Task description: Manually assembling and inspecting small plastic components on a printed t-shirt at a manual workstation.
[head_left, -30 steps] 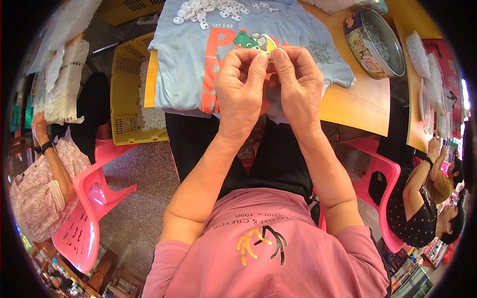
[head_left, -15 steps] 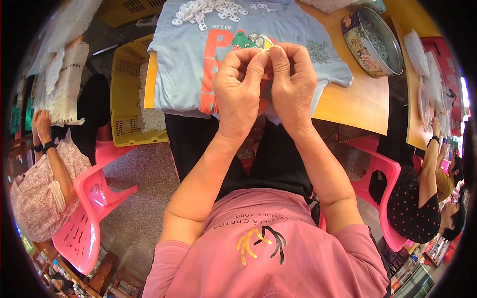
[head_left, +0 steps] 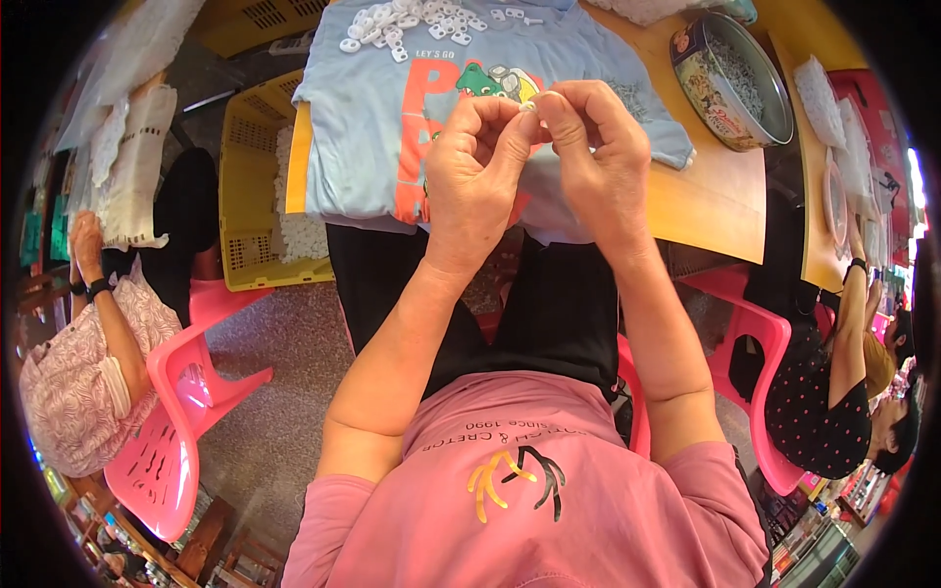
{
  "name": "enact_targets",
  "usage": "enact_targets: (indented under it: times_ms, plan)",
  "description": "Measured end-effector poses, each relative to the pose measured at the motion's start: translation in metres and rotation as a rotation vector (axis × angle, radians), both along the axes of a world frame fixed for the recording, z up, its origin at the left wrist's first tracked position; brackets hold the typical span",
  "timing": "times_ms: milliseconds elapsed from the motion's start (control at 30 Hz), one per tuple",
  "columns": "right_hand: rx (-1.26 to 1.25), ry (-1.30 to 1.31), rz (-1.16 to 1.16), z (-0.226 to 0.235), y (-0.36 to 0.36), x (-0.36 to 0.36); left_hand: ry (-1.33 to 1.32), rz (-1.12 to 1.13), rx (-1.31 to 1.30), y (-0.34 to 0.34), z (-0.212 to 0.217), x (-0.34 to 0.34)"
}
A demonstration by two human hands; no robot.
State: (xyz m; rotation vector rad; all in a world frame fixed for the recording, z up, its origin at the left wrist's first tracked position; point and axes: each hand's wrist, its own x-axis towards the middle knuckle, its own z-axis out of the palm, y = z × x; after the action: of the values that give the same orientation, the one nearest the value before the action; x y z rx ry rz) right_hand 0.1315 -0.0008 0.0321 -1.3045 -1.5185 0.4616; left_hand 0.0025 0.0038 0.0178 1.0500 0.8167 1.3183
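Both my hands are raised over a light blue T-shirt [head_left: 353,147] spread on the table. Between the thumb and forefinger of my left hand [head_left: 472,181] is a small white plastic piece [head_left: 527,106], mostly covered by the fingertips. Close beside it, my right hand [head_left: 606,171] is closed in a pinch; whatever its fingertips hold is hidden. Several white plastic pieces with holes [head_left: 412,20] lie in a loose pile on the shirt's far part. A small heap of thin grey metal parts [head_left: 629,98] rests on the shirt beyond my right hand.
A round tin [head_left: 720,93] of small metal parts stands on the wooden table [head_left: 706,211] at the right. Left of the table is a yellow crate [head_left: 250,186] with white pieces. People sit on both sides, near pink chairs [head_left: 186,392].
My right hand has shifted slightly right and turned, its fingertips drawing a little away from the left ones. More of the white piece shows in my left fingertips.
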Motion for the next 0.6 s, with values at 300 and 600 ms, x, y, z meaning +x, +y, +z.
enact_targets:
  times_ms: [300, 600]
  plan:
    - [0.018, -0.335, 0.264, 0.025, 0.006, 0.033, -0.051, -0.101, -0.071, 0.001, 0.001, -0.003]
    - [0.097, -0.558, 0.423, 0.036, 0.018, 0.043, -0.021, -0.122, 0.003, 0.003, -0.003, -0.005]
